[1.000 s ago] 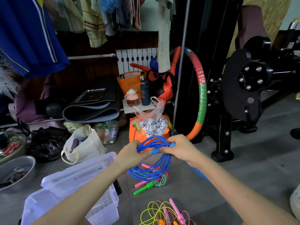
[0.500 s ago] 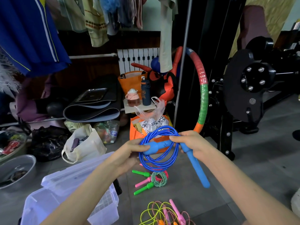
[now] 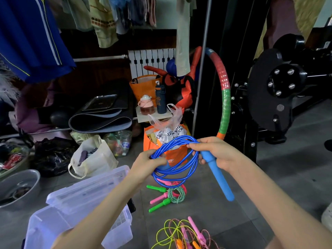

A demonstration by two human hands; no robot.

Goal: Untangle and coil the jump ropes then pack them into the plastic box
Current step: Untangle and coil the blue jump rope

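Note:
A blue jump rope (image 3: 177, 169) hangs coiled in several loops between my hands above the floor. My left hand (image 3: 146, 163) grips the coil's left side together with one blue handle. My right hand (image 3: 218, 154) pinches the coil's right side and holds the other blue handle (image 3: 218, 178), which points down and right. The clear plastic box (image 3: 75, 218) stands open at the lower left, its lid tilted up. On the floor lie a coiled green-and-pink rope (image 3: 170, 194) and, nearer me, a tangled yellow rope with pink and orange handles (image 3: 181, 236).
An orange bag (image 3: 165, 141) with a plastic bag sits behind the coil. A hula hoop (image 3: 225, 97) leans on black gym equipment (image 3: 276, 92) at right. A cloth bag (image 3: 93, 159), a metal bowl (image 3: 16, 187) and rolled mats (image 3: 100, 121) crowd the left.
The coil has risen and turned to face me more openly. The blue handle in my right hand has swung out from the coil and now hangs down to the right.

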